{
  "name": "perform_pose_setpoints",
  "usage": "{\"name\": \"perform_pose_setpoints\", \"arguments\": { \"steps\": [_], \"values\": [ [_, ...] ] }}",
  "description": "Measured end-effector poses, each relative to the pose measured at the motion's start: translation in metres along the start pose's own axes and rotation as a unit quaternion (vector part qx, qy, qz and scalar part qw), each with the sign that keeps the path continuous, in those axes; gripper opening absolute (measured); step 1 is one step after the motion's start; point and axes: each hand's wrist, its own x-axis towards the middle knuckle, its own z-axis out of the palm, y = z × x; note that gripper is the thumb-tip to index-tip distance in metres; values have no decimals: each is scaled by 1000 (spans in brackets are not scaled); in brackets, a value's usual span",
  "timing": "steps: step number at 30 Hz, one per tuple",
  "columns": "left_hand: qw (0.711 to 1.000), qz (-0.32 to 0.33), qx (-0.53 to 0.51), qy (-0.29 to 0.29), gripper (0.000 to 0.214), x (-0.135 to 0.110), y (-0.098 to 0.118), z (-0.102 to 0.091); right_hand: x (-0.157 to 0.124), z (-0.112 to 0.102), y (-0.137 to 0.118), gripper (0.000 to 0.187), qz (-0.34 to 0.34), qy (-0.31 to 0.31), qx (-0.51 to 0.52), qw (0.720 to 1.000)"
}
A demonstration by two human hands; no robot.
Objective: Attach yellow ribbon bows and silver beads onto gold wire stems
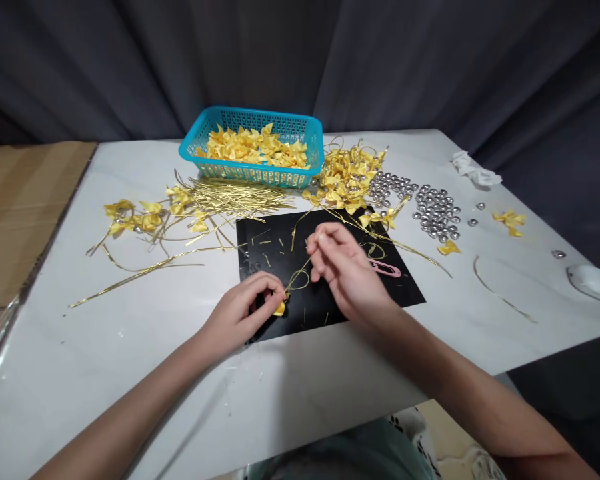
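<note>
My left hand (253, 303) pinches a yellow ribbon flower (280, 308) low over the black mat (330, 317). From the flower a thin gold cord (300, 273) rises in a loop toward my right hand (345, 267). The fingertips of that hand are pressed together on the cord's upper end, and the hand is slightly blurred. A pink tool (386, 268), perhaps thread snips, lies on the mat beside the right wrist, partly covered. Short cord clippings are scattered over the mat.
A blue basket (253, 170) of yellow ribbon pieces stands at the back. Gold cords (240, 198) lie before it, with finished-looking flowers (347, 177) heaped to its right. Silver beads (437, 212), crumpled tissue (475, 170) and a white object (594, 282) are farther right. Cardboard (25, 213) lies left.
</note>
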Motion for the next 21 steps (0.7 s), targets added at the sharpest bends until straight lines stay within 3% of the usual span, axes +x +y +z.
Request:
{"name": "perform_pose_setpoints", "arguments": {
  "steps": [6, 10, 13, 17, 21],
  "values": [
    [993, 12, 118, 0, 20, -3, -1, 2, 16, -29, -50, 10, -99, 99, 52, 989],
    [981, 28, 189, -20, 22, -3, -2, 4, 15, -54, -89, 37, -182, 197, 78, 960],
    [978, 40, 202, -18, 22, -2, -3, 6, 2, -68, -112, 54, -235, 207, 79, 946],
    [983, 34, 182, -15, 22, -2, -3, 5, -12, -80, -126, 58, -240, 236, 68, 939],
    [975, 34, 218, -9, 20, -3, -1, 4, -1, -87, -117, 53, -261, 224, 56, 938]
  ]
}}
